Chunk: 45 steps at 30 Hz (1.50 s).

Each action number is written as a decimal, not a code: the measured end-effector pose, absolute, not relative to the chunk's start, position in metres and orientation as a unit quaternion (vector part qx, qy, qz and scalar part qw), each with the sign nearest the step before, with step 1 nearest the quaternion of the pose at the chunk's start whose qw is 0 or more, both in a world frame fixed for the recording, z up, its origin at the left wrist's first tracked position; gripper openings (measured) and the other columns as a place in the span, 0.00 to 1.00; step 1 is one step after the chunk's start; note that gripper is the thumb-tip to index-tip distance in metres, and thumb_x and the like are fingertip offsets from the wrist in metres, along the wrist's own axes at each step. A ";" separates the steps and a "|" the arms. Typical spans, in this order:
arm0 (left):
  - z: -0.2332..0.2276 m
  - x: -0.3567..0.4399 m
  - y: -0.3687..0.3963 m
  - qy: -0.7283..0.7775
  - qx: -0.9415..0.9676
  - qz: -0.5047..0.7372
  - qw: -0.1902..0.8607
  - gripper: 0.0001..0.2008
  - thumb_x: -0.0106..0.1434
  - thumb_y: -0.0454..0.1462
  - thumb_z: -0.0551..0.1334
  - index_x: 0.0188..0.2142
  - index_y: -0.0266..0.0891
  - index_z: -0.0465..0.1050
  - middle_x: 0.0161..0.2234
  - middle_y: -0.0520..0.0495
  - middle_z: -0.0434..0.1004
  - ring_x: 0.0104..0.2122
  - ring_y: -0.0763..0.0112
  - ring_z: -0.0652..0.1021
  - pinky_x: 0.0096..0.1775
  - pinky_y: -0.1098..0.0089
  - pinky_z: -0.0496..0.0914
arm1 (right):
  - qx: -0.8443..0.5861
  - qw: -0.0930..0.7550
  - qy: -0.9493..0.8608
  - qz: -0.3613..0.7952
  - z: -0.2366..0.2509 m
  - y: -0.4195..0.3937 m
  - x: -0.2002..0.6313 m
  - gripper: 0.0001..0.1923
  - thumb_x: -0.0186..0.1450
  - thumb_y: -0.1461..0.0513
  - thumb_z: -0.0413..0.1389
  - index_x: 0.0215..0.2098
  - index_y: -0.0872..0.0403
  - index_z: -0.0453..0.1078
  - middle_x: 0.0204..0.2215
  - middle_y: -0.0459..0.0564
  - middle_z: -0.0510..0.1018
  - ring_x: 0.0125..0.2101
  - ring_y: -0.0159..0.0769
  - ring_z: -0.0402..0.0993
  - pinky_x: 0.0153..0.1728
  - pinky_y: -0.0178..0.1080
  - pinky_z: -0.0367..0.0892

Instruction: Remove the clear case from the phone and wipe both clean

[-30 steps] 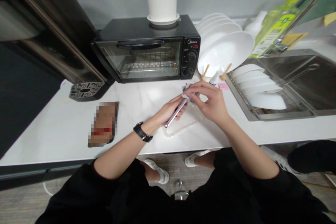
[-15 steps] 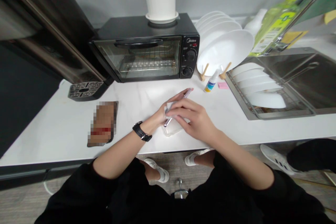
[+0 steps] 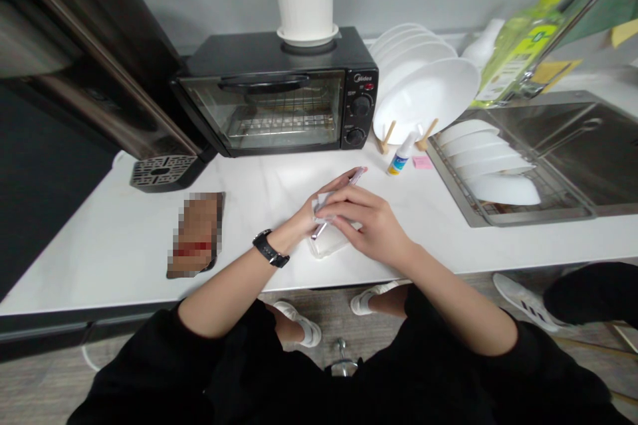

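Observation:
My left hand (image 3: 304, 218), with a black watch at its wrist, holds a slim phone (image 3: 356, 176) tilted edge-up over the counter. My right hand (image 3: 373, 218) pinches a white wipe (image 3: 321, 202) against the phone's face, hiding most of it. Under both hands a clear phone case (image 3: 325, 246) lies on the counter, partly covered by them. Beyond my right hand stands a small spray bottle (image 3: 399, 161) with a blue and yellow label.
Another phone (image 3: 195, 232) lies to the left on the white counter (image 3: 269, 192). A black toaster oven (image 3: 274, 106) stands behind, beside a coffee machine (image 3: 162, 169). Right are racked plates (image 3: 423, 96), a pink pad (image 3: 422, 163) and a sink (image 3: 578, 172). Someone's shoe (image 3: 523, 302) shows lower right.

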<state>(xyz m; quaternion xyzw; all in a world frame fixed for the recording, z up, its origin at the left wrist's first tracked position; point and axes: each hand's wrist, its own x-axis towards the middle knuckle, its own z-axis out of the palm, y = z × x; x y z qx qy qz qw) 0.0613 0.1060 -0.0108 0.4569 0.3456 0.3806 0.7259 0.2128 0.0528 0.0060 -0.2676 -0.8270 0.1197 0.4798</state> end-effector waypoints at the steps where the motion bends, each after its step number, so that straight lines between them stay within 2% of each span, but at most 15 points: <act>1: -0.014 0.063 0.106 0.346 0.453 0.372 0.733 0.15 0.62 0.32 0.69 0.49 0.40 0.80 0.37 0.48 0.82 0.38 0.71 0.81 0.37 0.75 0.74 | -0.282 0.484 -0.820 0.117 0.007 0.058 0.219 0.10 0.75 0.66 0.57 0.48 0.51 0.81 0.43 0.53 0.84 0.46 0.39 0.82 0.48 0.45 0.80; 3: -0.017 0.065 0.106 0.349 0.437 0.346 0.753 0.07 0.64 0.38 0.69 0.41 0.38 0.78 0.24 0.54 0.71 0.22 0.77 0.70 0.24 0.77 0.62 | -0.316 0.493 -0.803 0.113 0.010 0.070 0.231 0.10 0.75 0.65 0.58 0.47 0.50 0.82 0.43 0.52 0.84 0.45 0.39 0.82 0.48 0.45 0.80; 5: -0.016 0.065 0.106 0.350 0.419 0.326 0.771 0.11 0.68 0.44 0.67 0.39 0.39 0.75 0.22 0.57 0.64 0.18 0.79 0.63 0.21 0.77 0.53 | -0.348 0.506 -0.781 0.112 0.013 0.082 0.244 0.09 0.74 0.64 0.59 0.46 0.50 0.83 0.41 0.51 0.85 0.43 0.39 0.83 0.46 0.44 0.80; 10: -0.006 0.064 0.103 0.338 0.420 0.314 0.781 0.16 0.72 0.49 0.65 0.47 0.40 0.75 0.26 0.55 0.66 0.20 0.81 0.64 0.21 0.79 0.52 | -0.378 0.526 -0.753 0.119 0.017 0.097 0.258 0.07 0.73 0.62 0.62 0.43 0.51 0.83 0.39 0.51 0.85 0.40 0.38 0.82 0.44 0.43 0.79; 17: -0.019 0.066 0.107 0.351 0.419 0.325 0.772 0.10 0.68 0.43 0.67 0.43 0.39 0.76 0.22 0.57 0.64 0.18 0.79 0.64 0.20 0.78 0.54 | -0.353 0.512 -0.774 0.117 0.011 0.079 0.240 0.09 0.75 0.63 0.59 0.46 0.50 0.83 0.41 0.51 0.84 0.42 0.38 0.82 0.46 0.44 0.79; 19: -0.025 0.064 0.109 0.336 0.449 0.354 0.749 0.11 0.65 0.38 0.68 0.46 0.38 0.79 0.27 0.52 0.74 0.25 0.75 0.75 0.24 0.76 0.65 | -0.326 0.502 -0.791 0.123 0.008 0.067 0.228 0.10 0.75 0.65 0.57 0.47 0.50 0.82 0.42 0.52 0.84 0.44 0.38 0.82 0.47 0.44 0.79; 21: -0.026 0.060 0.109 0.295 0.515 0.399 0.699 0.17 0.65 0.35 0.68 0.53 0.39 0.80 0.46 0.43 0.84 0.46 0.68 0.83 0.43 0.72 0.77 | -0.295 0.493 -0.809 0.127 0.005 0.055 0.215 0.11 0.75 0.66 0.56 0.48 0.50 0.81 0.43 0.52 0.84 0.45 0.39 0.82 0.47 0.45 0.79; 23: -0.023 0.054 0.107 0.260 0.599 0.420 0.630 0.22 0.67 0.34 0.66 0.60 0.39 0.78 0.66 0.43 0.76 0.66 0.62 0.74 0.66 0.66 0.68 | -0.268 0.481 -0.825 0.125 0.002 0.044 0.202 0.11 0.76 0.66 0.56 0.48 0.50 0.80 0.44 0.52 0.84 0.45 0.38 0.82 0.46 0.44 0.80; 24: -0.019 0.051 0.104 0.257 0.638 0.411 0.599 0.24 0.68 0.34 0.65 0.63 0.39 0.76 0.71 0.44 0.70 0.71 0.61 0.68 0.71 0.64 0.61 | -0.260 0.474 -0.833 0.121 0.002 0.039 0.197 0.10 0.76 0.66 0.56 0.48 0.51 0.80 0.43 0.52 0.84 0.45 0.38 0.82 0.46 0.44 0.80; 27: -0.009 0.045 0.098 0.259 0.695 0.386 0.548 0.27 0.71 0.36 0.63 0.68 0.42 0.71 0.75 0.46 0.63 0.74 0.61 0.64 0.75 0.61 0.55 | -0.249 0.464 -0.844 0.100 0.000 0.030 0.187 0.09 0.76 0.66 0.55 0.47 0.53 0.79 0.41 0.52 0.84 0.43 0.37 0.82 0.47 0.43 0.80; 31: -0.009 0.047 0.099 0.258 0.688 0.391 0.554 0.26 0.70 0.35 0.65 0.67 0.44 0.73 0.74 0.48 0.65 0.74 0.63 0.65 0.75 0.64 0.56 | -0.239 0.476 -0.840 0.103 0.000 0.031 0.188 0.09 0.76 0.66 0.56 0.48 0.53 0.79 0.42 0.52 0.85 0.44 0.37 0.82 0.47 0.42 0.80; 34: -0.019 0.055 0.106 0.258 0.617 0.416 0.617 0.21 0.68 0.36 0.67 0.60 0.43 0.79 0.68 0.47 0.73 0.69 0.64 0.71 0.70 0.66 0.64 | -0.246 0.489 -0.830 0.110 0.000 0.041 0.199 0.09 0.75 0.66 0.57 0.48 0.53 0.80 0.43 0.52 0.84 0.45 0.37 0.82 0.47 0.42 0.80; 37: -0.025 0.063 0.109 0.293 0.510 0.403 0.701 0.17 0.64 0.37 0.70 0.53 0.40 0.80 0.46 0.45 0.84 0.43 0.69 0.83 0.42 0.72 0.77 | -0.284 0.508 -0.806 0.109 0.003 0.057 0.216 0.10 0.75 0.67 0.58 0.48 0.52 0.81 0.43 0.52 0.84 0.45 0.38 0.82 0.48 0.43 0.79; 40: -0.020 0.067 0.107 0.344 0.446 0.347 0.750 0.15 0.67 0.43 0.69 0.50 0.38 0.77 0.24 0.55 0.70 0.20 0.78 0.68 0.21 0.77 0.60 | -0.339 0.529 -0.770 0.110 0.007 0.075 0.236 0.08 0.73 0.66 0.60 0.46 0.52 0.82 0.41 0.52 0.84 0.43 0.38 0.82 0.47 0.42 0.79; 45: -0.005 0.067 0.101 0.348 0.426 0.327 0.768 0.18 0.71 0.48 0.66 0.52 0.40 0.74 0.25 0.56 0.66 0.19 0.81 0.63 0.19 0.79 0.53 | -0.391 0.548 -0.730 0.115 0.009 0.091 0.251 0.07 0.72 0.64 0.62 0.44 0.51 0.83 0.39 0.51 0.85 0.41 0.39 0.82 0.44 0.42 0.79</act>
